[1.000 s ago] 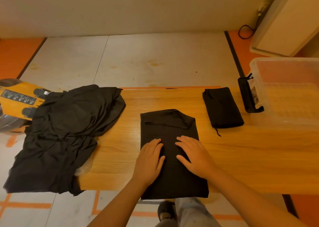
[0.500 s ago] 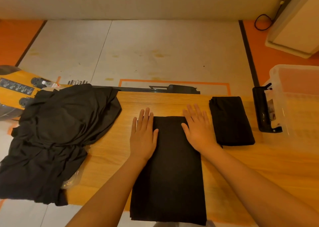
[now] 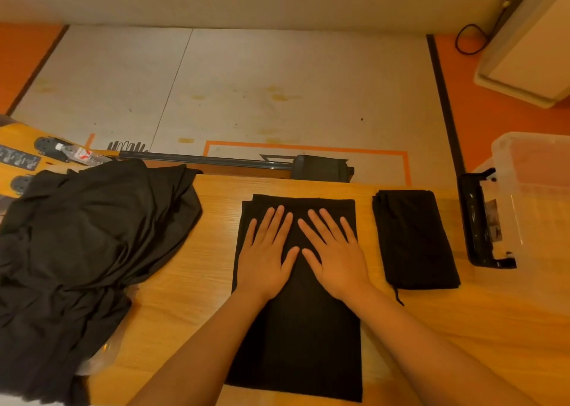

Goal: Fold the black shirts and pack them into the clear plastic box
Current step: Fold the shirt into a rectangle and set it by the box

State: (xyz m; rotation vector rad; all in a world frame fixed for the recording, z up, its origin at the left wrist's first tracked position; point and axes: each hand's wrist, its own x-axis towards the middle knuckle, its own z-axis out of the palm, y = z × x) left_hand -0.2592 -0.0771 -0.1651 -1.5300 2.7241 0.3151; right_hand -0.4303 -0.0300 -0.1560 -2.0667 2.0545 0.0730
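A black shirt (image 3: 303,337), folded into a long strip, lies in the middle of the wooden table (image 3: 191,282). My left hand (image 3: 266,254) and my right hand (image 3: 334,251) press flat on its far half, side by side, fingers straight. A smaller folded black shirt (image 3: 415,239) lies to the right. A heap of unfolded black shirts (image 3: 83,251) covers the table's left end and hangs over the edge. The clear plastic box (image 3: 536,205) stands at the far right with a black latch handle (image 3: 476,220) on its near side.
A yellow object with black parts (image 3: 21,155) and a plastic bottle (image 3: 78,152) lie behind the heap. A dark bar with a black block (image 3: 320,166) runs along the table's far edge. A beige cabinet (image 3: 530,44) stands on the floor at upper right.
Both hands have come from the folded strip's far corners inward, onto its upper middle, and now lie close together. The view has tilted a little further down.
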